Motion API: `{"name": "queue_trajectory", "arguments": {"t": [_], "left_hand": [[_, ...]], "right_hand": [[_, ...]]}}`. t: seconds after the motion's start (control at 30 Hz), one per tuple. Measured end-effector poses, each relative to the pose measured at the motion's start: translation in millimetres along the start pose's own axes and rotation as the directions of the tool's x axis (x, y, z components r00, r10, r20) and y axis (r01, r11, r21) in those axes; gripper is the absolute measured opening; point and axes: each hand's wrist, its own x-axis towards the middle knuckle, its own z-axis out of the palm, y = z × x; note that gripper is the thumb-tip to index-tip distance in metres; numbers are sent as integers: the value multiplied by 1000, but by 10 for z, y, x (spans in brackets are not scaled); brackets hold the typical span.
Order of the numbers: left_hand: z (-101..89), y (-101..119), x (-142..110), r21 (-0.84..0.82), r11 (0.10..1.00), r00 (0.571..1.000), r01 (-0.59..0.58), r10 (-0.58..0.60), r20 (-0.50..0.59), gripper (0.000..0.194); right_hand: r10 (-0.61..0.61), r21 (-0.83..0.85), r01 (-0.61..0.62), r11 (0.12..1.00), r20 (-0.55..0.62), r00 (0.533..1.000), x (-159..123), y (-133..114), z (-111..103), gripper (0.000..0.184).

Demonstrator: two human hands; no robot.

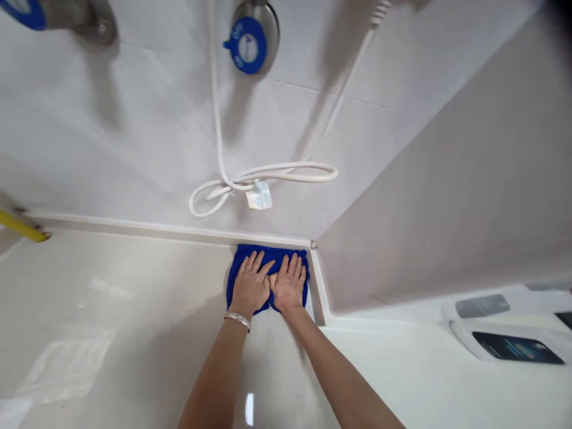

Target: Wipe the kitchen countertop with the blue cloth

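Observation:
A blue cloth [263,253] lies spread in the corner of a glossy cream countertop [147,310], up against the raised back edge. My left hand [251,289], with a silver bangle at its wrist, rests flat on the cloth with its fingers stretched out. Beside it, my right hand [289,289] presses flat on the cloth's right part, close to the side edge. The two thumbs nearly meet, and neither hand is wrapped around the cloth.
A looped white cable [286,170] with a paper tag [259,195] hangs on the wall above. Higher up is a valve with a blue knob [248,46]. A yellow pipe [22,226] enters at left. A white appliance with a dark display [518,348] stands at right.

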Motion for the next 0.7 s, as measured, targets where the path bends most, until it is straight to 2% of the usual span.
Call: {"name": "queue_trajectory", "arguments": {"t": [0.17,0.37,0.57,0.7], "left_hand": [[-135,-239,-171,-6,999,998,39,-40,-40,50],[-491,-696,-548,43,983,980,180,-175,-95,50],[-754,-1025,-920,77,940,937,332,-318,-147,48],[-969,-1365,-1205,108,896,889,432,-402,-218,48]], "right_hand": [[-38,-23,37,999,-35,999,-72,-290,-6,70],[-195,51,199,979,-71,978,-181,-929,32,71],[-368,65,376,924,-108,923,-295,-1485,14,69],[-511,89,522,848,-120,851,-345,-1970,32,70]]}}
